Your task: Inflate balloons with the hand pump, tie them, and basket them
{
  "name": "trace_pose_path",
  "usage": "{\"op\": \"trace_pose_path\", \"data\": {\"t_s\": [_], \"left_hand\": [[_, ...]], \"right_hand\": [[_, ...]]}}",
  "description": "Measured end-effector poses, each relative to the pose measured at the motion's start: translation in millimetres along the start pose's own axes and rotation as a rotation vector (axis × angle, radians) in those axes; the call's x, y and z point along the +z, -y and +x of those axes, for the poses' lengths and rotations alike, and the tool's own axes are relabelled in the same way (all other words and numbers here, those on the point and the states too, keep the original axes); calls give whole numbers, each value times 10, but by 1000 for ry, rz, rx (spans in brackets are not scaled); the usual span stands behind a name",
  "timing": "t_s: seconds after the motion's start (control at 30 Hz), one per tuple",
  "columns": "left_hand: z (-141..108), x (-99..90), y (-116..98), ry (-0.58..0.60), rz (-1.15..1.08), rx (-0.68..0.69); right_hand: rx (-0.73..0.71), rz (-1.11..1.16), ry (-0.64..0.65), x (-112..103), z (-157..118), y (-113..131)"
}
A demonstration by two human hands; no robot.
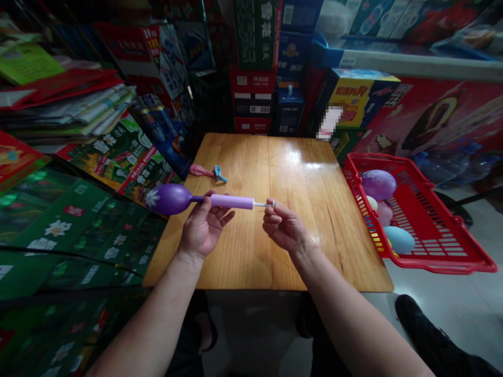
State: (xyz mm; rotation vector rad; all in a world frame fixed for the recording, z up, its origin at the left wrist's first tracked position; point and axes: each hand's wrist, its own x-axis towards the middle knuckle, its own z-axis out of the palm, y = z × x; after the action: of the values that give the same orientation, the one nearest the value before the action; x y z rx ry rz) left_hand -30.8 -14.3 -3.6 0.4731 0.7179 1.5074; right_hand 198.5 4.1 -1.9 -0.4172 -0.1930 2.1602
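A purple balloon with a white flower print, partly inflated, sits on the nozzle of a lilac hand pump. My left hand pinches the balloon's neck where it meets the pump, its other fingers loosely curled beneath the barrel. The pump's white rod is pulled partway out, and my right hand is closed on the handle at its end. Pump and balloon are held level above the wooden table. Near the table's far left edge lie a limp pink balloon and a limp blue balloon.
To the right of the table stands a red basket holding several inflated balloons, among them a purple one and a light blue one. Stacked cartons rise behind the table. Green drink cases line the left side.
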Motion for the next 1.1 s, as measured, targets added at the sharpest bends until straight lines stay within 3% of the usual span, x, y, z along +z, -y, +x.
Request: {"op": "trace_pose_path", "data": {"t_s": [0.2,0.3,0.43,0.7,0.97,1.1], "left_hand": [[-5,47,186,-57,-18,-51],[57,20,107,-84,-26,-49],[86,-8,-26,-89,-17,62],[-39,61,189,-26,29,-36],[52,23,-29,-53,10,74],[3,31,66,-25,-1,-9]], "right_hand": [[40,1,-10,-47,72,-159],[54,32,-9,-7,52,-49],[-26,55,-11,40,11,64],[43,22,-5,-46,56,-155],[-28,33,9,23,-47,144],[28,12,0,24,-39,24]]}}
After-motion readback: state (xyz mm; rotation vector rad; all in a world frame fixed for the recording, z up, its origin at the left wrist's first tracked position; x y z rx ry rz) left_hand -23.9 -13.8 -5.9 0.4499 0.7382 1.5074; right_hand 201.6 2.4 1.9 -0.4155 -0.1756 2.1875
